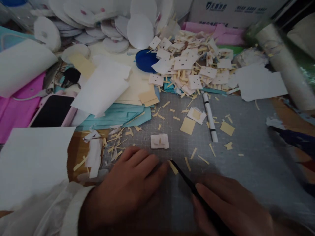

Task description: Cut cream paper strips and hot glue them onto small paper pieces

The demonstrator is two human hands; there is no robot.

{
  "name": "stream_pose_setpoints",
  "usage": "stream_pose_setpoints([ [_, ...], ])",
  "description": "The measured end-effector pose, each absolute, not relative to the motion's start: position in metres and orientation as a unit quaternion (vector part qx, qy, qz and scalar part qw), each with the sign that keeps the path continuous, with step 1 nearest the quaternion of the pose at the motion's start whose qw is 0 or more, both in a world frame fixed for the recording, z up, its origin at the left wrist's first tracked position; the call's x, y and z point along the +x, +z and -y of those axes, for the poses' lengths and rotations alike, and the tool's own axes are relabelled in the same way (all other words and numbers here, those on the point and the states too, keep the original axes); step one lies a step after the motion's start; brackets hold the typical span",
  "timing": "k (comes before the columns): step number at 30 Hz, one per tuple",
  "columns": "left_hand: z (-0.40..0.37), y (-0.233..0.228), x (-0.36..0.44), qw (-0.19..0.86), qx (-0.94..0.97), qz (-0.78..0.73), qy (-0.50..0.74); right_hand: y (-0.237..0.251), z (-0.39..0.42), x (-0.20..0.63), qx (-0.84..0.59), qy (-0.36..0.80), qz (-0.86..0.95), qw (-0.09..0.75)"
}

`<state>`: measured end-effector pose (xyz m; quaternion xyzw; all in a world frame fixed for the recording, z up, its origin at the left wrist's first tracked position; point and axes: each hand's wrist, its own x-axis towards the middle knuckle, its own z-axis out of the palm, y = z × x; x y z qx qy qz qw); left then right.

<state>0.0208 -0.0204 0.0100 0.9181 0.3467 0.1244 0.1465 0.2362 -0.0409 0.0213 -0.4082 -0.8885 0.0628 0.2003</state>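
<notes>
Left hand [128, 188] lay palm down at lower centre of the frame on the grey cutting mat [246, 157], fingers spread flat and loose, grasping nothing; fingertips touched or covered a small cream paper strip [173, 167]. Right hand [231, 206], lower right, was closed around a thin black craft knife [187, 180], its tip just beside the left fingertips at that strip. A small white cut card piece [159, 141] sat on the mat just above the left hand, apart from it. Cream offcuts [187, 126] were scattered over the mat's middle. A white pen [210, 116] lay near-vertical, centre right. A heap of white punched tags [194, 70] filled upper centre, with a blue lid [145, 61] at its left edge. White discs [140, 31] were piled at top. Phone [52, 111] at left, screen dark, beside pink paper [14, 108]. Teal sheets [118, 114] lay under white paper [102, 88], left of centre. A white roll [283, 65] stood blurred at upper right.
</notes>
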Motion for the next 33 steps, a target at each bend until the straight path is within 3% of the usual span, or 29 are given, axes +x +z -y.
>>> stream_pose_setpoints([
  [7,0.021,0.009,0.021,0.129,0.923,-0.339,0.128,0.014,0.046,0.239,-0.408,0.072,0.888,0.202],
  [13,0.022,0.009,0.02,0.134,0.921,-0.346,0.123,0.011,0.052,0.24,-0.465,0.123,0.825,0.296],
  [33,0.022,0.009,0.02,0.127,0.923,-0.341,0.124,0.016,0.045,0.236,-0.444,0.096,0.859,0.238],
])
